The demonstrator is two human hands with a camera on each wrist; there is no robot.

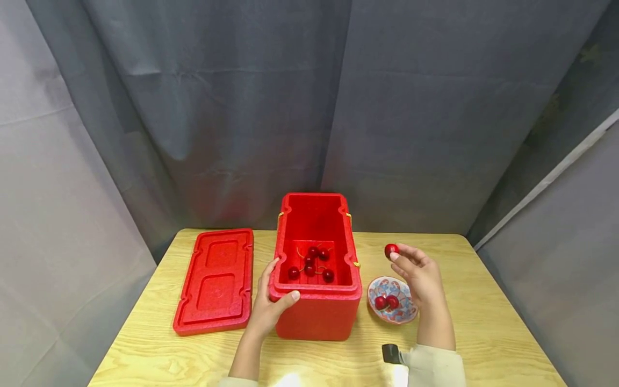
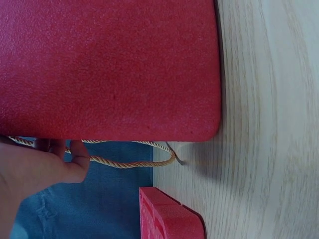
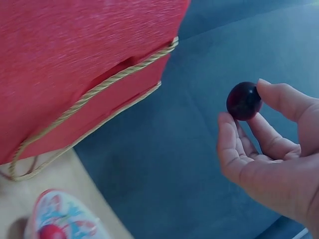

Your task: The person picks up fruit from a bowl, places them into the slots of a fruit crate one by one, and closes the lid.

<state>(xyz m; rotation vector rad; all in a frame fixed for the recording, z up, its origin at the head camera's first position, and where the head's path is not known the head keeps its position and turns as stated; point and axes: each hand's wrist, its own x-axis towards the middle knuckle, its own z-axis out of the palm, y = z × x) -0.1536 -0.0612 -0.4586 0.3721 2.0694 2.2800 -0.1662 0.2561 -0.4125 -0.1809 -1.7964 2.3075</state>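
Note:
A red foam box [image 1: 316, 317] stands uncovered on the table, with several dark red cherries [image 1: 310, 269] with stems on its floor. At its near left corner my left hand [image 1: 266, 314] grips the rim, thumb on the front and fingers along the left side. My right hand [image 1: 419, 273] pinches a single cherry [image 3: 244, 101] between thumb and fingertips, raised to the right of the box. Below that hand, a patterned bowl [image 1: 405, 312] holds two more cherries [image 1: 387, 302]. The wrist hides part of the bowl's right rim.
Left of the box lies its red lid [image 1: 215, 282], flat on the wooden table [image 1: 488, 322]. Yellow rope handles [image 3: 99, 93] hang along the box's sides. Grey curtains [image 1: 411, 134] close off the back and sides.

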